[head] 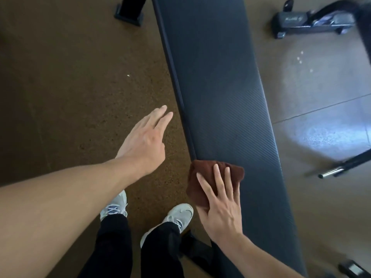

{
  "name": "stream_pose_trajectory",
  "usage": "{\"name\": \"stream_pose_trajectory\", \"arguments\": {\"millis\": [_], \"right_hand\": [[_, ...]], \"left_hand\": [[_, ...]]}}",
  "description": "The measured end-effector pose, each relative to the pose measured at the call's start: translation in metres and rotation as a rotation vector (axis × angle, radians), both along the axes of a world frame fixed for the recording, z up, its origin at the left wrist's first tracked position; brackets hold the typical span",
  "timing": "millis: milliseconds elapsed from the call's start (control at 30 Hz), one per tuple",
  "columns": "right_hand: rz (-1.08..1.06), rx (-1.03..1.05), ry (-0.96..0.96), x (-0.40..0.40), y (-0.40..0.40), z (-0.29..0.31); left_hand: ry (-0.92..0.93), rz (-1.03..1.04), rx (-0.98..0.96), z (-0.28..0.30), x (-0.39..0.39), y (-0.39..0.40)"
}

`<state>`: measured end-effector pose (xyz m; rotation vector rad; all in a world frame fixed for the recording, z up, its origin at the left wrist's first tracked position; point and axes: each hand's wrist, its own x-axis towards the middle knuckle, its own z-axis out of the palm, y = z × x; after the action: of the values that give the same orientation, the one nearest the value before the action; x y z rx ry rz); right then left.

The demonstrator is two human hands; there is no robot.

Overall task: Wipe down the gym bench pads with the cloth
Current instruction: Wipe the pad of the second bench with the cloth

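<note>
Brown gym flooring (70, 87) surrounds the table (220, 97). Right hand (220, 205), fingers flat, presses the cloth (202, 175) at six o'clock, probably for wiping pressure; left hand (146, 141) hovers open, empty.

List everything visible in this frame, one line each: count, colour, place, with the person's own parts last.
bench pad: one, black, ribbed, running from top centre to bottom right.
cloth: one, dark brown, on the pad's near left edge, draped over its side.
floor: brown, speckled; paler and glossy right of the bench.
equipment base: one, black, top right on the floor.
frame foot: one, black, top left of the bench.
chrome bar end: one, silver, right of the bench.
shoes: two, white, lower centre.
trousers: black, bottom centre.
left hand: open, over the floor, holding nothing.
right hand: flat, pressing the cloth.
</note>
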<state>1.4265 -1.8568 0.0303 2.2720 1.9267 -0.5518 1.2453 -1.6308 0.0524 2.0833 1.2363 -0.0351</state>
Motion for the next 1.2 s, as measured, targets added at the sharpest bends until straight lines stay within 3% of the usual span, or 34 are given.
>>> {"name": "stream_pose_trajectory", "arguments": {"millis": [167, 267, 433, 533, 667, 767, 867, 967, 1100, 1200], "right_hand": [[-0.310, 0.041, -0.029, 0.015, 0.096, -0.008], [-0.493, -0.023, -0.019, 0.046, 0.171, -0.010], [-0.454, -0.125, 0.027, 0.103, 0.235, -0.004], [-0.427, -0.139, 0.061, 0.118, 0.247, -0.002], [-0.338, -0.045, 0.109, 0.115, 0.217, 0.000], [-0.331, -0.005, 0.104, 0.109, 0.142, 0.001], [-0.479, 0.032, 0.056, 0.094, 0.040, 0.000], [-0.702, 0.021, 0.045, 0.086, -0.031, 0.002], [-0.880, -0.014, 0.044, 0.089, -0.030, -0.004], [-0.906, -0.018, 0.059, 0.105, 0.000, -0.003]], "left_hand": [[-0.041, -0.134, 0.072, 0.005, 0.038, 0.018], [0.054, -0.305, 0.004, 0.000, 0.049, 0.022], [0.255, -0.525, 0.061, 0.002, 0.052, 0.033], [0.278, -0.511, 0.103, 0.004, 0.056, 0.033], [0.246, -0.326, 0.132, 0.007, 0.063, 0.012], [0.275, -0.317, 0.111, 0.010, 0.081, -0.003], [0.188, -0.378, 0.056, 0.015, 0.121, -0.020], [0.206, -0.290, -0.098, 0.018, 0.170, -0.035], [0.479, -0.390, -0.163, 0.005, 0.204, -0.054], [0.517, -0.381, -0.181, -0.001, 0.205, -0.055]]}}
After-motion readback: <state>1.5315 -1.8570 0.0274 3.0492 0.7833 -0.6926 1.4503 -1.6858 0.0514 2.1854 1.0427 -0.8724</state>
